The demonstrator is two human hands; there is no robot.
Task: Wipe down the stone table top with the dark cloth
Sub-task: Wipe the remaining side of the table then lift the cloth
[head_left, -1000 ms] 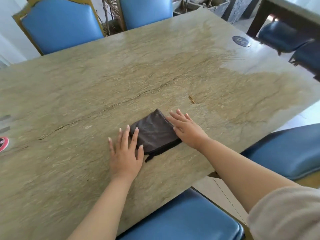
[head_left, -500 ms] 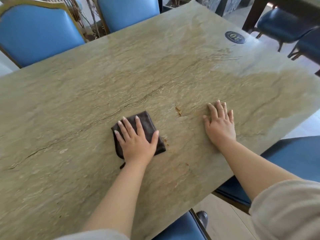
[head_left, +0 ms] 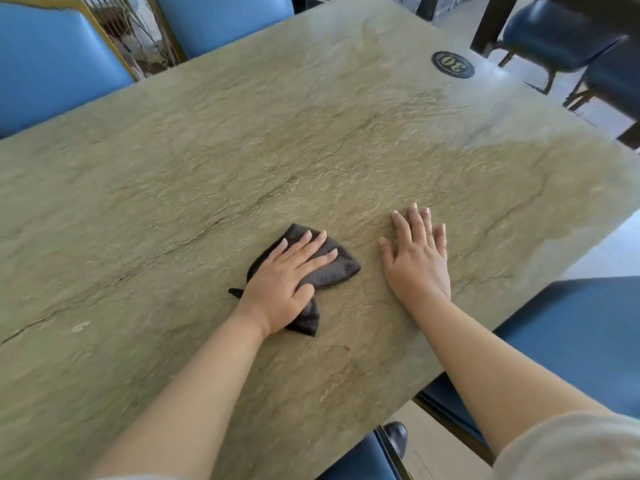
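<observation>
Under your left hand (head_left: 284, 289) lies the dark cloth (head_left: 329, 268), bunched and partly folded, on the near middle of the stone bench (head_left: 242, 133). Your fingers (head_left: 311, 247) are spread flat across the cloth, pressing it down rather than gripping it; one corner sticks out past your wrist toward you, and another fold shows beyond your fingertips. Just beside it, to the right and apart from the cloth, your right hand (head_left: 419, 258) rests palm down on the bare stone, fingers released and holding nothing; it looks like a brace for your weight.

You seem to be in the middle of a wiping stroke, with the cloth working the near centre of the bench. Much of the top appears darker, perhaps damp, while the far right corner around the round number sticker (head_left: 452, 64) looks paler and may not yet be wiped; that is a judgement from the sheen alone. A small reddish speck (head_left: 345, 348) sits near the front edge, just toward you from the cloth.

Next, keep your palm flat and firm so the bunched cloth does not roll up, and sweep it over the speck, then out toward the pale corner. Blue chairs (head_left: 62, 64) stand around the bench, and a dark shoe (head_left: 396, 434) shows below its front edge.
</observation>
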